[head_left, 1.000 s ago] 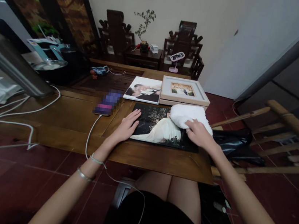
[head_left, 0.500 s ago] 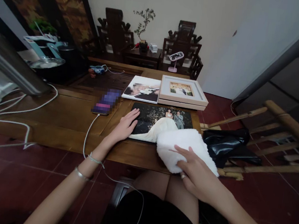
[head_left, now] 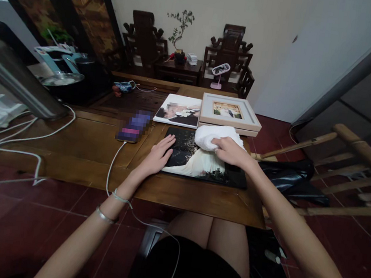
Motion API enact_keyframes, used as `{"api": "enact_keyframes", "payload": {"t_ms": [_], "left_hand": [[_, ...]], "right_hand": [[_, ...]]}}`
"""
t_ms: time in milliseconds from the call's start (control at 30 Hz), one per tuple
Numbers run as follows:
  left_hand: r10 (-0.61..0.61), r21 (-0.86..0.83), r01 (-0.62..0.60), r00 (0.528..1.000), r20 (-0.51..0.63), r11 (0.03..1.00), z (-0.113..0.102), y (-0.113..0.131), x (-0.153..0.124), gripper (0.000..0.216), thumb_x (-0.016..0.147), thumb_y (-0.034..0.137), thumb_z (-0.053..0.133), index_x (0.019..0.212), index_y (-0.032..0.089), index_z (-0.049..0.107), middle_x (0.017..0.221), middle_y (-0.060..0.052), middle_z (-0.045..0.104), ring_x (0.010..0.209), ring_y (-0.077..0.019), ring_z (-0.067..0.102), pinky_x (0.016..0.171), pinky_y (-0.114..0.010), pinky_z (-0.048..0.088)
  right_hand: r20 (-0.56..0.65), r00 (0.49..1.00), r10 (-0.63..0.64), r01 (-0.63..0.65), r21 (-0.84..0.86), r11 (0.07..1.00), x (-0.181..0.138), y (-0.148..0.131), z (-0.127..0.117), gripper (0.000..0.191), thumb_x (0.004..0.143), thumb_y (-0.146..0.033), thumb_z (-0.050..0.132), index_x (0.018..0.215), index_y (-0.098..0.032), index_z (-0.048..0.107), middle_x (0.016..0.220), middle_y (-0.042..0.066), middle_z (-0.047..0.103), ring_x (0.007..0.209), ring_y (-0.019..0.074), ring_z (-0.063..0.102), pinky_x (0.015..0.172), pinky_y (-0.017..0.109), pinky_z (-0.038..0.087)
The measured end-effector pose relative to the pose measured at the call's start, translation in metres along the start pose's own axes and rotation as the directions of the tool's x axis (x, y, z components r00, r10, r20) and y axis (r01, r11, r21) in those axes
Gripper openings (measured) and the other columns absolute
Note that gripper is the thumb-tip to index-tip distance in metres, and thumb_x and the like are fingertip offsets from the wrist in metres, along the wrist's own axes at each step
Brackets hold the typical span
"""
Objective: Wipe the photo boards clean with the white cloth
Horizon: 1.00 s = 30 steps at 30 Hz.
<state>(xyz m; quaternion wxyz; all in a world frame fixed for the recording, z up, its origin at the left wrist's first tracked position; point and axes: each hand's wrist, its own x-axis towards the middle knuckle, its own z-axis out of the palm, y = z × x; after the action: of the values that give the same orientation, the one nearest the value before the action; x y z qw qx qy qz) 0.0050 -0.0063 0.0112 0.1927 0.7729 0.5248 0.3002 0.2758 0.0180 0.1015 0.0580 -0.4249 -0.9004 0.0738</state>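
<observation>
A dark wedding photo panel (head_left: 183, 159) lies flat on the wooden table in front of me. My left hand (head_left: 158, 154) rests on its left edge, fingers stretched out and flat. In my right hand (head_left: 231, 152) is a white fluffy cloth (head_left: 218, 136), bunched and pressed on the upper right part of the panel. The cloth and hand hide the upper right of the picture. The fingers of the right hand are closed into the cloth.
Behind the panel lie a white photo panel (head_left: 178, 111) and a pale picture frame (head_left: 230, 113). A phone (head_left: 133, 126) with a charging cable lies to the left. Further left are a metal cylinder (head_left: 19, 76) and white cables (head_left: 39, 156). A bamboo chair (head_left: 359, 139) stands at right.
My right hand has pushed the cloth away from me, from the panel's near right corner to its far side. The left hand has stayed on the left edge.
</observation>
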Motion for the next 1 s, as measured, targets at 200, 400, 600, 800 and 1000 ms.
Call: {"api": "enact_keyframes", "payload": {"t_ms": [200, 400, 600, 800, 1000], "left_hand": [[0.019, 0.003, -0.019, 1.0, -0.007, 1.0, 0.001, -0.003, 0.0, 0.047, 0.094, 0.033, 0.035, 0.138, 0.021, 0.045, 0.149, -0.01, 0.038, 0.14, -0.0224, 0.029, 0.112, -0.053, 0.022], [0.04, 0.006, -0.04, 0.999, -0.016, 0.999, 0.003, -0.005, 0.001, 0.047, 0.094, 0.032, 0.034, 0.137, 0.017, 0.045, 0.149, -0.012, 0.038, 0.14, -0.0215, 0.028, 0.114, -0.048, 0.022], [-0.003, 0.011, 0.003, 1.0, 0.005, 1.0, 0.0, 0.001, 0.0, 0.047, 0.094, 0.031, 0.034, 0.138, 0.017, 0.044, 0.15, -0.011, 0.036, 0.141, -0.0229, 0.027, 0.113, -0.052, 0.022], [0.021, 0.008, -0.021, 1.0, -0.01, 1.0, 0.001, 0.0, 0.0, 0.046, 0.094, 0.031, 0.035, 0.138, 0.019, 0.045, 0.149, -0.01, 0.038, 0.14, -0.0223, 0.029, 0.113, -0.05, 0.022], [-0.008, 0.008, 0.008, 1.0, -0.001, 1.0, 0.001, 0.002, -0.001, 0.046, 0.094, 0.031, 0.035, 0.138, 0.021, 0.044, 0.15, -0.009, 0.037, 0.141, -0.0235, 0.027, 0.112, -0.054, 0.022]], "right_hand": [[-0.052, 0.994, 0.101, -0.102, -0.019, 0.995, 0.011, -0.008, 0.013, 0.03, 0.073, -0.006, 0.039, 0.088, -0.015, 0.063, 0.09, 0.013, 0.067, 0.085, 0.0239, 0.058, 0.077, 0.032, 0.038], [-0.04, 0.99, 0.135, -0.138, -0.073, 0.988, -0.027, -0.048, 0.034, 0.036, 0.077, -0.008, 0.041, 0.106, -0.011, 0.062, 0.129, 0.024, 0.053, 0.122, 0.0328, 0.047, 0.101, 0.054, 0.029], [0.024, 1.0, -0.001, 0.0, 0.036, 0.999, -0.079, -0.087, 0.039, 0.044, 0.069, -0.004, 0.043, 0.107, -0.014, 0.063, 0.135, 0.019, 0.05, 0.135, 0.0352, 0.031, 0.103, 0.065, 0.023], [0.039, 0.998, -0.05, 0.043, 0.17, 0.984, -0.104, -0.104, 0.035, 0.041, 0.067, -0.005, 0.043, 0.099, -0.018, 0.065, 0.132, 0.015, 0.054, 0.133, 0.0309, 0.035, 0.107, 0.061, 0.022], [0.052, 0.998, 0.035, -0.044, 0.183, 0.982, -0.065, -0.082, 0.012, 0.028, 0.071, -0.007, 0.04, 0.081, -0.018, 0.062, 0.088, 0.01, 0.066, 0.086, 0.0224, 0.06, 0.082, 0.033, 0.043]]}}
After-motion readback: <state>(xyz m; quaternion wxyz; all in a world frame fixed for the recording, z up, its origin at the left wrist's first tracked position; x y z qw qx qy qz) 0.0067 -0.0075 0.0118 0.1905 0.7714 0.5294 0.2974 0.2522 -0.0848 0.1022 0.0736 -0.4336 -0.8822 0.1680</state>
